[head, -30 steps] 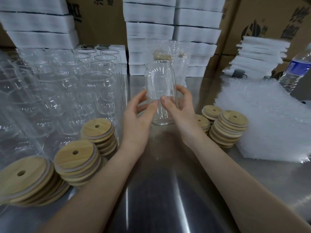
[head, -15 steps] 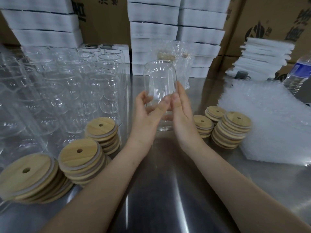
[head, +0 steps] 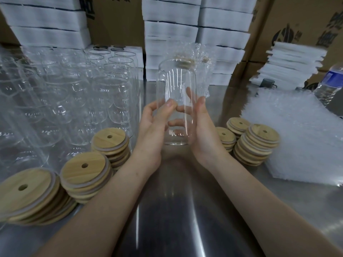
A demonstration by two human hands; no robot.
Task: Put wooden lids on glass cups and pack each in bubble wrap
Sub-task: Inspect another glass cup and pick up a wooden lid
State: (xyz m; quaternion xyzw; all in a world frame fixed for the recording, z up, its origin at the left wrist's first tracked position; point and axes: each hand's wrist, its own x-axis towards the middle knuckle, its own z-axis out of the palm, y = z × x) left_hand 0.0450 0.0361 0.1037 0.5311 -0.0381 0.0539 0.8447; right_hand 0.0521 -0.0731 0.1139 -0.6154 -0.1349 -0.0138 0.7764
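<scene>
Both hands hold a single glass cup [head: 176, 101] upright over the middle of the steel bench [head: 176, 210]. The left hand [head: 152, 130] grips the cup's lower left side, fingers curled round the glass and the thumb pressed on the near face. The right hand [head: 204, 134] clasps the lower right side, its fingers wrapped behind the cup and visible through the glass, the thumb lying up the near wall. The cup's mouth is open at the top. Whether its base touches the bench cannot be told. To the left stand many empty glasses [head: 74, 93] packed close together, and three stacks of wooden lids [head: 85, 169], each lid with a small hole, lie in a line in front of them. To the right of the hands sit three more lid stacks [head: 261, 134], just beside a pile of bubble wrap [head: 297, 130] that covers the right side of the bench. Directly behind the held cup stands a wrapped cup [head: 198, 62] in clear bubble wrap with a wooden lid showing through. White boxes [head: 185, 25] are stacked along the back, with cardboard cartons [head: 297, 21] behind them. A stack of white foam sheets [head: 291, 62] and a water bottle [head: 330, 84] are at far right.
</scene>
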